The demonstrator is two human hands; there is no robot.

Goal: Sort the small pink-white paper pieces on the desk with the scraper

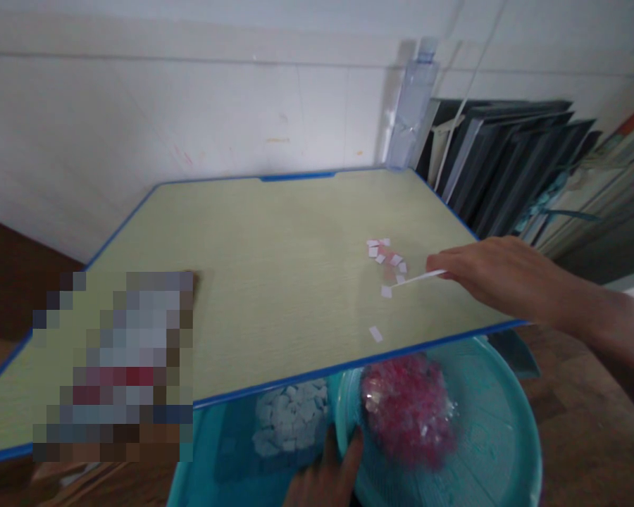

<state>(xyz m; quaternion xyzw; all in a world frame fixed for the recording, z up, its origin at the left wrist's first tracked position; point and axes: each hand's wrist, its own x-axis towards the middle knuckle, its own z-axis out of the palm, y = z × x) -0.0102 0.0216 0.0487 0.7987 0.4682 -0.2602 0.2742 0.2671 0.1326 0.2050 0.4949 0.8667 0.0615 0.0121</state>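
Note:
My right hand (486, 274) is closed around a thin white stick (420, 277) above the right part of the pale yellow board (275, 282). The stick's tip is at a small white square piece (387, 291). Just beyond it, several similar pieces lie in a loose curved cluster around a pinkish patch (384, 255). Nearer the board's blue edge, a single white rectangular piece (375, 334) lies apart. Low in the view, my left hand (327, 472) has its visible fingers spread at the rim of a round teal basket (507, 422), close to a pile of white pieces (290, 415).
The white pile sits in a teal tray (216, 451) below the board. A bag of red material (409, 408) lies in the round basket. Against the wall stand a clear bottle (412, 105) and several dark panels (507, 162). At left, a pixelated object (132, 352) overlaps the board.

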